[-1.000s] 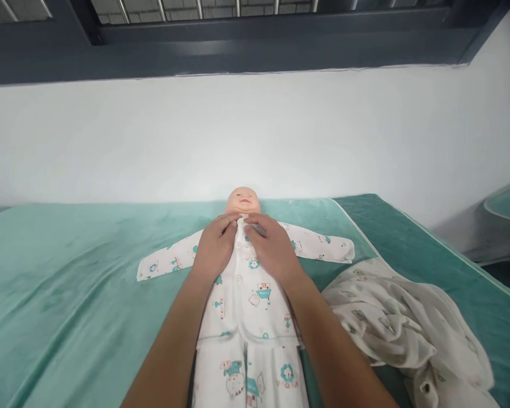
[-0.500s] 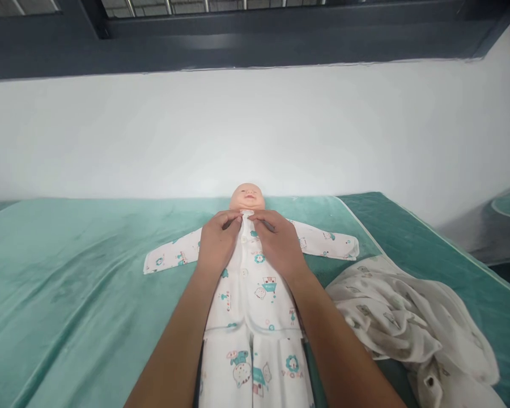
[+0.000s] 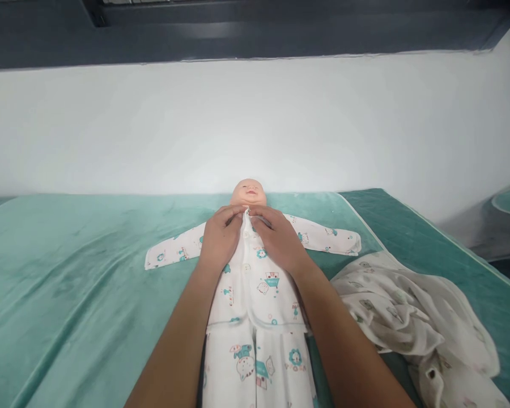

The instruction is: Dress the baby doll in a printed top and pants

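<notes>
A baby doll [image 3: 249,194] lies on its back, head toward the wall, wearing a white printed baby shirt [image 3: 255,283] and matching trousers [image 3: 276,368]. The sleeves stretch out to both sides. My left hand [image 3: 224,235] is closed on the left edge of the shirt's collar, just under the doll's chin. Across from it, my right hand [image 3: 276,235] pinches the collar's right edge, its fingertips almost meeting those of the left. Small round buttons [image 3: 246,267] run down the shirt front below my hands. The fingers partly hide the collar.
Green sheets [image 3: 89,272] cover the bed under the doll. A crumpled white printed cloth [image 3: 408,311] lies at the right. Behind the head rises a white wall [image 3: 255,124], with a dark window frame [image 3: 255,31] above it.
My fingertips have drawn closer together at the collar, bringing its two edges together and bunching them up under the chin. The view has tilted slightly downward.
</notes>
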Motion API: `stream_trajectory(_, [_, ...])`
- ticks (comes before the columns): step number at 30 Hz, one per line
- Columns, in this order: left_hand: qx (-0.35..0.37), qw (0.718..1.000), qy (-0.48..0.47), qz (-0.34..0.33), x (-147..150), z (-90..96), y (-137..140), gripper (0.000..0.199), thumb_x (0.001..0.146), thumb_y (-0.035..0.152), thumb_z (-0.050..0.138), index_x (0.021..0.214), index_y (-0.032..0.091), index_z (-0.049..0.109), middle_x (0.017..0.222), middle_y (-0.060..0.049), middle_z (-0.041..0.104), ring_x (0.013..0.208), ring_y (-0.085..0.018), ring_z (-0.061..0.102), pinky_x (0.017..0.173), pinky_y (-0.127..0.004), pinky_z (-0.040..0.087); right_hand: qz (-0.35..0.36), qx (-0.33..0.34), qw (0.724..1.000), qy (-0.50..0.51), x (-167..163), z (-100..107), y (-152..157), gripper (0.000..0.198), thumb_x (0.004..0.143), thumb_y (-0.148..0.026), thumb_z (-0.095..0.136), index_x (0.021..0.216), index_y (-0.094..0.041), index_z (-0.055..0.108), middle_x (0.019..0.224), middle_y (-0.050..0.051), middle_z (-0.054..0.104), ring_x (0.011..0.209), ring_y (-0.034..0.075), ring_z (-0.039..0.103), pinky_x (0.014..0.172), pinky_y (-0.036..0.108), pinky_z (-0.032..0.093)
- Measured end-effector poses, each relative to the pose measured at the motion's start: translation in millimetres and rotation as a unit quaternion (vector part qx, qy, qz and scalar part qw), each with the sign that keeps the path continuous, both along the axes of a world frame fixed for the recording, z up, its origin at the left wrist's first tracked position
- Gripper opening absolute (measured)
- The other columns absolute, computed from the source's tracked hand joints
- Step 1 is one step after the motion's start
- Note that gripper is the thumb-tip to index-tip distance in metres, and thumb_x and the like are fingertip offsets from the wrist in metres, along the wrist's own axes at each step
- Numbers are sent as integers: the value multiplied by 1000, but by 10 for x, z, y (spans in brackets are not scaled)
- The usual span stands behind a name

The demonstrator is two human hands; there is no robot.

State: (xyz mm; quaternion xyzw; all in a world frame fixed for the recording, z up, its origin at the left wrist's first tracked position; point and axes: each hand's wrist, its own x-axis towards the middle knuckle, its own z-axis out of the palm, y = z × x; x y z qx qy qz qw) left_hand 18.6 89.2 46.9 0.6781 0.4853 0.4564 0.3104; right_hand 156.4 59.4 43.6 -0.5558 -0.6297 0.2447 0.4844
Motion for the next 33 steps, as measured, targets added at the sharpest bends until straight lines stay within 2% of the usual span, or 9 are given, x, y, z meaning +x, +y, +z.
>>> stream_trajectory(7, [23, 999, 31, -18, 7, 2, -2, 33, 90, 19, 45, 104, 26, 75, 120, 0, 71, 117, -17, 62, 107, -34, 45, -34, -45, 998, 12, 2, 10, -15, 24, 90, -29, 43, 104, -26, 62, 109, 3, 71, 107, 26, 61, 97, 46, 43])
stream_trajectory(11, [36, 998, 38, -19, 12, -1, -7, 36, 89, 16, 43, 101, 26, 76, 121, 0, 70, 118, -17, 61, 107, -33, 45, 1, -21, 1000, 3, 2, -2, -8, 38, 92, -25, 41, 126, -27, 57, 132, 2, 64, 127, 25, 52, 107, 46, 38])
stream_trajectory(14, [40, 998, 41, -21, 13, -18, 0, 37, 88, 15, 43, 99, 26, 77, 123, 1, 70, 120, -17, 61, 108, -34, 45, 23, -14, 999, -20, 2, -5, -9, 43, 93, -23, 38, 134, -26, 54, 140, 1, 59, 135, 25, 46, 112, 48, 33])
stream_trajectory(21, [36, 999, 23, -33, 9, -33, 12, 35, 87, 15, 45, 93, 27, 77, 123, 1, 70, 120, -18, 61, 108, -34, 45, 6, -5, 999, -53, -1, -3, -13, 41, 93, -24, 38, 130, -25, 57, 134, 5, 62, 128, 28, 48, 108, 51, 36])
stream_trajectory(26, [28, 999, 30, 10, 24, 16, -14, 30, 88, 18, 47, 97, 25, 74, 115, 0, 73, 111, -19, 64, 104, -34, 47, -9, 21, 998, -61, 3, -50, 16, 36, 91, -23, 41, 122, -23, 59, 128, 6, 62, 123, 29, 48, 104, 49, 38])
stream_trajectory(33, [-4, 999, -4, 35, 28, 43, -57, 23, 86, 21, 50, 93, 23, 72, 110, -2, 74, 103, -20, 66, 99, -36, 48, -27, 31, 999, -31, 7, -75, 32, 31, 88, -22, 44, 114, -23, 61, 119, 7, 63, 118, 28, 49, 103, 47, 39])
